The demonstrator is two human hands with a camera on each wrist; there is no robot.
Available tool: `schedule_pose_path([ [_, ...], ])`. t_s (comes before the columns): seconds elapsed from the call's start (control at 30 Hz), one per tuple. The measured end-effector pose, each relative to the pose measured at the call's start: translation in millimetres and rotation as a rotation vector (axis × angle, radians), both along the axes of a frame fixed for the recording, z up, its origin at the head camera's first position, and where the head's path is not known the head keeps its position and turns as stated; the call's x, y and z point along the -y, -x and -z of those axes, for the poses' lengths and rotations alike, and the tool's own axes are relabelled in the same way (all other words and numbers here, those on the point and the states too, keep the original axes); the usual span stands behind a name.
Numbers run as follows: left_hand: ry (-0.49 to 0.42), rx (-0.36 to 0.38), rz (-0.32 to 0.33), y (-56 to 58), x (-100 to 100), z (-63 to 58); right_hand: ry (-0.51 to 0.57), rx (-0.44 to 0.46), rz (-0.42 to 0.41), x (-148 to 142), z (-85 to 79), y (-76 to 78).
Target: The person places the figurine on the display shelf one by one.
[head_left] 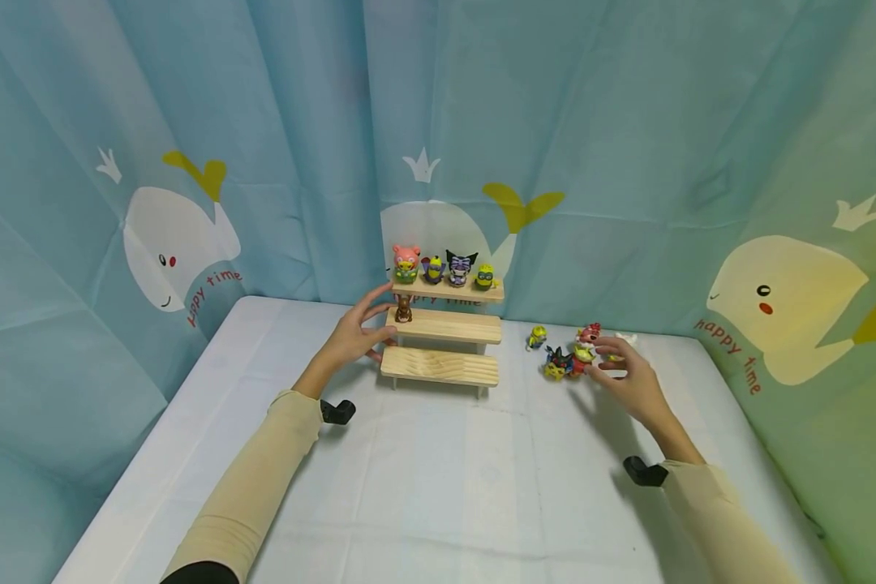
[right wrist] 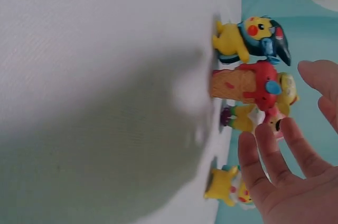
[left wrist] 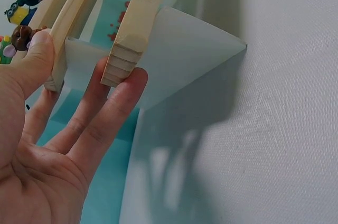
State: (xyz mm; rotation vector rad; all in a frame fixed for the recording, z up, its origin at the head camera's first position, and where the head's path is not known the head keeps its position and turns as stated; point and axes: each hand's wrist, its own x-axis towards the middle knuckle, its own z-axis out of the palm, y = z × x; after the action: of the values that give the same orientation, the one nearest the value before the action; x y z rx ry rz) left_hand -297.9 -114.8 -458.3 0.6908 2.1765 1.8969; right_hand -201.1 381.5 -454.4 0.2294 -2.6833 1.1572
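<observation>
A three-tier wooden display stand stands near the back of the table. My left hand holds its left end. In the left wrist view the thumb lies at the end of the middle shelf, with fingertips at the lowest shelf. Beside the thumb sits a small brown figurine. My right hand is over the loose figurines on the right, fingers spread and nothing between them. Nearest to it are a red-hooded figurine and a yellow one with a dark hood.
Several figurines line the top shelf, among them a pink one and a black-eared one. A yellow-and-blue figurine lies between the stand and the right-hand group. Behind the white table hangs a blue curtain.
</observation>
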Motion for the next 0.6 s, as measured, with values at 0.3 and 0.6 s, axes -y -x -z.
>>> schedule_pose_path([
  [0.3,-0.021,0.029,0.022,-9.6,0,-15.4,0.035,0.072,-0.008,3,11.4,7.1],
  [0.6,-0.013,0.025,0.015,-9.9,-1,-16.1,0.045,0.101,0.005,4,18.0,12.4],
])
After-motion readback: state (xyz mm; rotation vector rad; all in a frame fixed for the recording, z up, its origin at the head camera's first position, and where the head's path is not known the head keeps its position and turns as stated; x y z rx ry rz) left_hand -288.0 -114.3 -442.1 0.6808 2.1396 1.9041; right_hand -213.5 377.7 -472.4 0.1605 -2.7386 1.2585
